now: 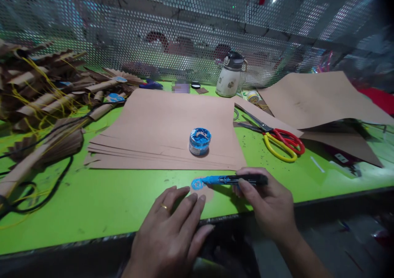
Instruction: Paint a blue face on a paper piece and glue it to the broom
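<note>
My right hand (pixel 271 200) grips a black marker pen (pixel 230 180) whose front end is coated in blue paint. Its tip touches a small round piece of brown paper (pixel 207 195) near the table edge, where a blue ring-shaped mark shows. The fingertips of my left hand (pixel 174 220) rest on the disc's near left side, fingers stretched out, with a gold ring on one. Just beyond both hands, an uncapped jar of blue paint (pixel 199 142) stands on a stack of brown paper sheets (pixel 163 122).
Red-and-yellow-handled scissors (pixel 280 142) lie right of the stack. Folded brown paper pieces with yellow strings (pixel 40 93) crowd the left side. A white bottle with a black lid (pixel 229 74) stands by the perforated metal screen (pixel 129 27). More brown sheets (pixel 317 101) lie at right.
</note>
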### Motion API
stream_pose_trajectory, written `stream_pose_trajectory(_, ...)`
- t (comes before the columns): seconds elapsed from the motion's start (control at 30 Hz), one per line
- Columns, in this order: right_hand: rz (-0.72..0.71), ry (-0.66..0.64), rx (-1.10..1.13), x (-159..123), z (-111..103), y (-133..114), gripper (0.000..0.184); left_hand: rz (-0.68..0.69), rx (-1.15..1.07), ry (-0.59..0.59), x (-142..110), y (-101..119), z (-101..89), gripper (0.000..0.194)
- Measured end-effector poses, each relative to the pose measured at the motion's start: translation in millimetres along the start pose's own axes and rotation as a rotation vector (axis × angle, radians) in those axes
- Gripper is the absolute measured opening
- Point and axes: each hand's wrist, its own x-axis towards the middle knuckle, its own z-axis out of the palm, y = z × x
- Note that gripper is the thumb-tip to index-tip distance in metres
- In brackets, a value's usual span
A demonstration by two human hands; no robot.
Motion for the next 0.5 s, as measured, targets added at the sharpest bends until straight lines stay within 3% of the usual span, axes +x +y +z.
stream_pose_trajectory(0.2,0.008,0.068,-0.016,-2.0,-1.8,2.2,0.006,0.013,0.0,-0.008,0.9,-0.8,-2.2,0.034)
stream_pose_trajectory(0.37,0.029,0.101,0.013,-3.2,-1.9,3.0,0.006,-0.031,-0.031,0.068,-0.2,2.4,4.2,0.031)
stream_pose_trajectory(0.5,-0.001,0.064,0.005,-1.7,-1.1,2.1,0.007,-0.059,-0.021,0.018,-1.7,3.0,3.1,0.034)
